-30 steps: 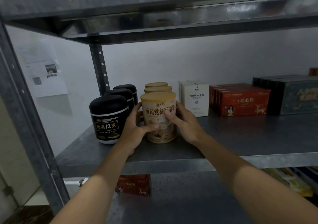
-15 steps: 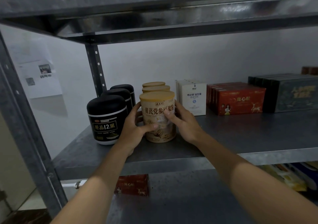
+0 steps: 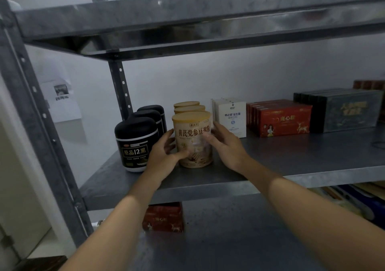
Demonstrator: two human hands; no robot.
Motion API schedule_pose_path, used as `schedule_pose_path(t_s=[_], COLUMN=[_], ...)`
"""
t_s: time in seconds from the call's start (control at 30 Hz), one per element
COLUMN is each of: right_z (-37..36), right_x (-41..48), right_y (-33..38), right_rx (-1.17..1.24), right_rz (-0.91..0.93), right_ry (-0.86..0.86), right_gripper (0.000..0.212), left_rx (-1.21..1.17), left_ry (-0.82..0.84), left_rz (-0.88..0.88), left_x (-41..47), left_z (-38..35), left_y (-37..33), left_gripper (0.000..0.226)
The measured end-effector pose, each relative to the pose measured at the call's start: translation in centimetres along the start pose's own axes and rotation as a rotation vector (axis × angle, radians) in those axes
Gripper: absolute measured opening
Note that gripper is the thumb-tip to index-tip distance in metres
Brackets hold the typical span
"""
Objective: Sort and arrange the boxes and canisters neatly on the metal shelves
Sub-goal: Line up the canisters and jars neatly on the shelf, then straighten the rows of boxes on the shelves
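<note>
Head view: the front tan canister [image 3: 192, 139] stands upright on the middle shelf [image 3: 291, 160], long axis vertical, lid up, printed label facing the camera. It heads a row of two more tan canisters [image 3: 188, 108] that runs straight back toward the wall. The left hand [image 3: 164, 156] wraps its left side with the thumb across the lower label. The right hand [image 3: 227, 145] curls round its right side, so each grip is clamped on the canister. Black canisters [image 3: 135, 145] stand in a row just to the left. White boxes [image 3: 231, 116], red boxes [image 3: 281, 118] and dark boxes [image 3: 350, 110] line up to the right. Against half a second ago, canister and both grips sit much as they did. The camera has tilted up, showing the upper shelf's [image 3: 187, 16] top.
</note>
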State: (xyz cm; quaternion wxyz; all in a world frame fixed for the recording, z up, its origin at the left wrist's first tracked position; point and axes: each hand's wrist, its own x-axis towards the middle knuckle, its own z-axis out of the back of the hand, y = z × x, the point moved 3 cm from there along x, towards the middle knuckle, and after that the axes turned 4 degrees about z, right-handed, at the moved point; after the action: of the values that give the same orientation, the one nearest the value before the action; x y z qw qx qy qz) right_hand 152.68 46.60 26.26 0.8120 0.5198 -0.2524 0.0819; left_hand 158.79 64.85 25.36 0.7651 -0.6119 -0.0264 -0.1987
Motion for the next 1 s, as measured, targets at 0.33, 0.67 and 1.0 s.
schedule_pose_path(t_s=[0.33,0.67,1.0], right_z=[9.0,16.7,15.7], right_x=[-6.5,-7.6,-1.6], right_y=[-1.0,-3.7,-5.0], right_rx=[-0.151,0.083,0.101], right_rz=[-0.019,-0.164,-0.164], right_ry=[0.004,-0.072,-0.051], right_gripper=[0.079,0.075,0.075], left_rx=[0.27,-0.012,-0.109], left_ry=[-0.334,-0.251,-0.3], left_rz=[-0.025,0.045,0.043], left_x=[-8.4,-8.5,-0.6], left_z=[-5.4,-15.6,-18.0], left_y=[-3.9,-8.3,-7.5], left_gripper=[0.035,0.046,0.05])
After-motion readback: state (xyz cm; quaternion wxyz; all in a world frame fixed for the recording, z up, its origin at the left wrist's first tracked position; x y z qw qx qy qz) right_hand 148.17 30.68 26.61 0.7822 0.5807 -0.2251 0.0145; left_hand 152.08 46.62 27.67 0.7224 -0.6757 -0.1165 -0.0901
